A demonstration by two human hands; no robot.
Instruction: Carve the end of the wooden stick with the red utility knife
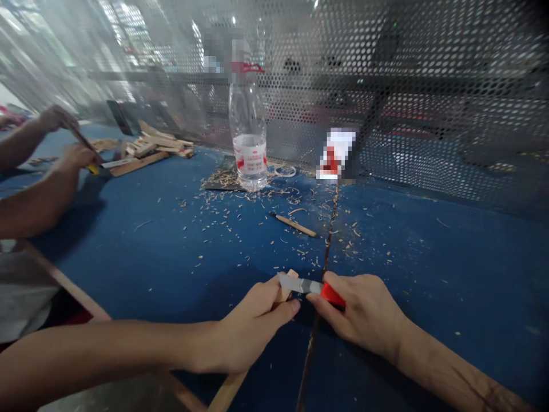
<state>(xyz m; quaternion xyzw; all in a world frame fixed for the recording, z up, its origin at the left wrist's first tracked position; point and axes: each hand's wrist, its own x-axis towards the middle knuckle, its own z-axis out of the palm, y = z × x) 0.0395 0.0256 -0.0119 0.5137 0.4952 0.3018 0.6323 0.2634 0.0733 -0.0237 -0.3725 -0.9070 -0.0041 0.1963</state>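
Observation:
My left hand [251, 329] is closed around a small piece of pale wood [286, 289], whose end sticks out past my fingers. My right hand [364, 312] grips a knife by its red handle [332, 294]. The knife's flat metal blade [300, 284] lies across the end of the wood. Both hands are low over the blue table [429, 269], near its front edge. Wood shavings [266, 212] are scattered on the table beyond my hands.
A thin wooden stick [295, 225] lies among the shavings. A clear plastic bottle [247, 134] stands at the back before a perforated metal screen [429, 86]. At left, another person's hands [68, 143] work beside a pile of wood pieces [154, 146].

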